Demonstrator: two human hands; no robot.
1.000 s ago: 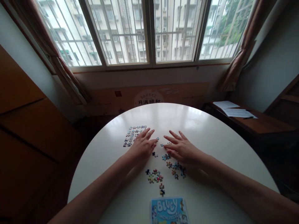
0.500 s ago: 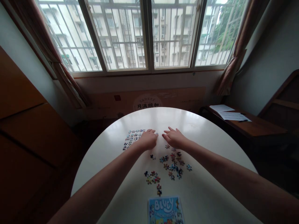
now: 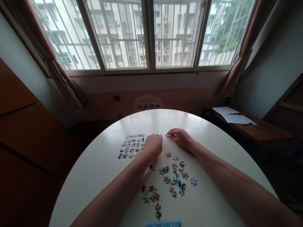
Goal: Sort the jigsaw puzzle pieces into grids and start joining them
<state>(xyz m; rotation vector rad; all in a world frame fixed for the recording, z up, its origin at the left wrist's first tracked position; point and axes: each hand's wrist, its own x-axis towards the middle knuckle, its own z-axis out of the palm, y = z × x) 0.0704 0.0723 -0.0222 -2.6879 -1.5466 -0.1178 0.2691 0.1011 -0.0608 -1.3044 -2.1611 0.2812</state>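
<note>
My left hand (image 3: 153, 145) is closed, back up and fingers curled, at the right edge of a block of jigsaw pieces (image 3: 131, 145) laid in rows. It hides part of that block. What its fingertips hold, if anything, is out of sight; a small puzzle piece (image 3: 161, 135) shows just beyond them. Across a narrow gap, my right hand (image 3: 180, 137) rests low on the table, fingers drawn together, with the tips on another puzzle piece (image 3: 167, 135). Loose pieces (image 3: 176, 180) are scattered nearer to me, between my forearms.
A round white table (image 3: 99, 176) carries everything. A smaller cluster of pieces (image 3: 151, 194) lies near my left forearm, above a blue box or card (image 3: 163, 224) cut off by the frame. Papers (image 3: 239, 119) and a pen lie on a wooden side table at right.
My right hand's spread fingers have come together onto a puzzle piece. My left hand has shifted slightly right of the rows, uncovering more of them. The view has tilted up, pushing the blue box mostly out.
</note>
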